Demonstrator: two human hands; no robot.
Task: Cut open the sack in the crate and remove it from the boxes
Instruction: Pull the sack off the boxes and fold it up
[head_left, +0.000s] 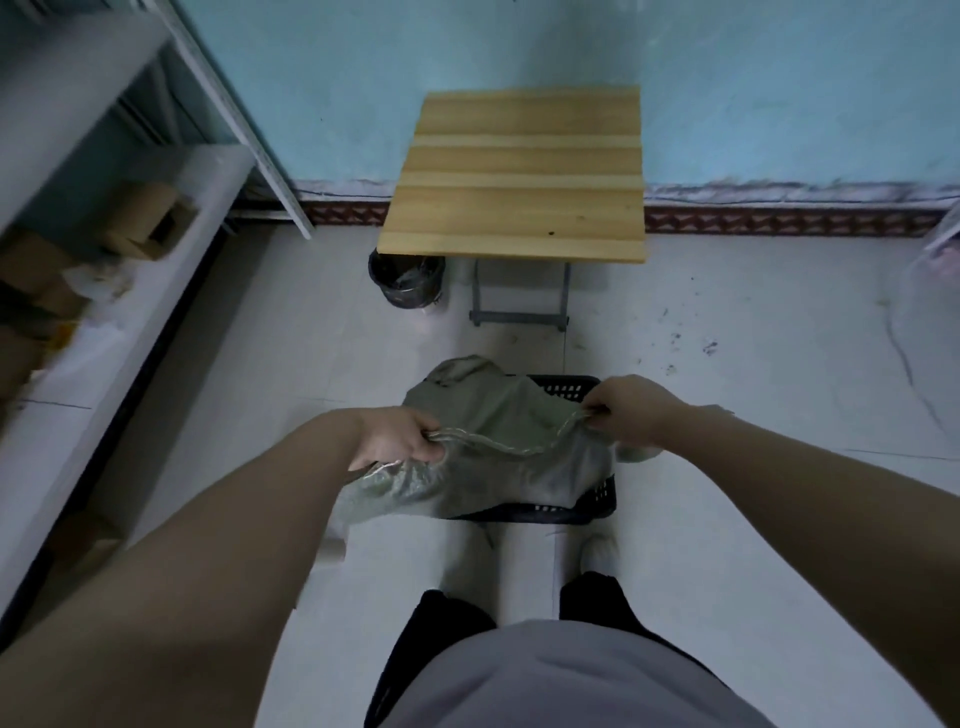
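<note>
A grey-green woven sack (498, 415) lies draped over a black plastic crate (597, 501) on the floor in front of my feet. My left hand (400, 439) grips the sack's hemmed edge at its left side. At the right corner of the same edge my right hand (631, 410) pinches the cloth, so the edge hangs stretched between both hands. The sack hides the inside of the crate, and no boxes show there.
A small wooden folding table (514, 176) stands against the blue wall beyond the crate. A black bin (407, 280) sits at its left leg. White shelves (156, 249) with cardboard boxes (150, 221) run along the left. A clear plastic bag (935, 291) is at the right edge.
</note>
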